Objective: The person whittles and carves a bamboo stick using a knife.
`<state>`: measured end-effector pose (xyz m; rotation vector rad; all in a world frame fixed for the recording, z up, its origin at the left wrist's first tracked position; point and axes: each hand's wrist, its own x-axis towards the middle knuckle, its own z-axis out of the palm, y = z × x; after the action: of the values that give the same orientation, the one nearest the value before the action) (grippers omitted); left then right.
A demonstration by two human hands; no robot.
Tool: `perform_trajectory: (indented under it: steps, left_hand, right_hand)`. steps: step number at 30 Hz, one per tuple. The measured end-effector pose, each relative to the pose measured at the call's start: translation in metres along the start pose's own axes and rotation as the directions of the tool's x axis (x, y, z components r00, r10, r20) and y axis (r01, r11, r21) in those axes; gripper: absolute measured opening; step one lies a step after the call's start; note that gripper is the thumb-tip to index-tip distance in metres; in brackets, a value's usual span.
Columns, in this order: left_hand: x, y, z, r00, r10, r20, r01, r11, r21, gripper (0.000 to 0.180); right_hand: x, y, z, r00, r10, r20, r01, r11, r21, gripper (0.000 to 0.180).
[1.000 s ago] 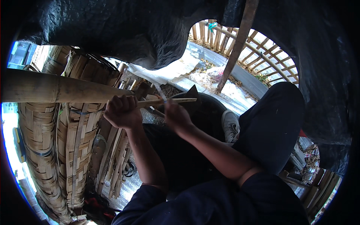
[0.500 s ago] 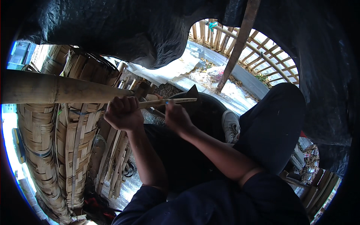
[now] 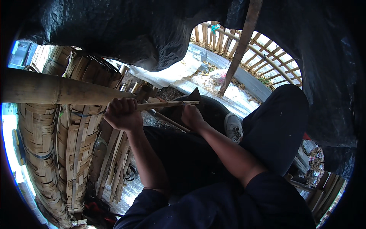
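My left hand is a fist around one end of a pale bamboo strip, just below the end of a thick bamboo pole. The strip points right, roughly level, over my lap. Close to its far end, my right hand is closed on a small knife. Only a bit of the blade shows, against the strip; the fist hides the handle. A thin stick slants below the strip, between my hands.
The thick bamboo pole juts in from the left, above woven bamboo baskets. A dark round tub lies beyond my right hand, near my shoe. Black sheeting hangs ahead; a wooden post slants down beside a bamboo fence.
My right hand has slid right along the bamboo strip with the knife, toward the strip's far end. My left hand has shifted slightly left, still gripping the strip.
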<state>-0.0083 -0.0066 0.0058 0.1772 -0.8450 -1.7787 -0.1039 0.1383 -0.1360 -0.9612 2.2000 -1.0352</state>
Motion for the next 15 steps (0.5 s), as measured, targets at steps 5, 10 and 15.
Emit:
perform_trajectory:
  steps: [5,10,15]
  left_hand:
    - [-0.002,0.006,-0.004,1.0,0.012,-0.012,-0.012,1.0,0.014,0.035]
    - [0.003,0.001,-0.006,0.998,0.001,0.056,0.0,1.0,-0.021,0.035]
    - [0.006,0.006,-0.015,0.991,0.011,-0.132,-0.006,0.999,0.036,0.036]
  right_hand:
    - [-0.018,-0.088,-0.011,0.985,0.027,0.172,-0.055,0.985,0.161,0.019]
    - [-0.009,-0.034,0.0,0.992,0.093,0.086,-0.104,0.986,0.133,0.018]
    - [-0.001,-0.029,0.006,0.999,0.022,0.033,-0.025,0.994,0.103,0.023]
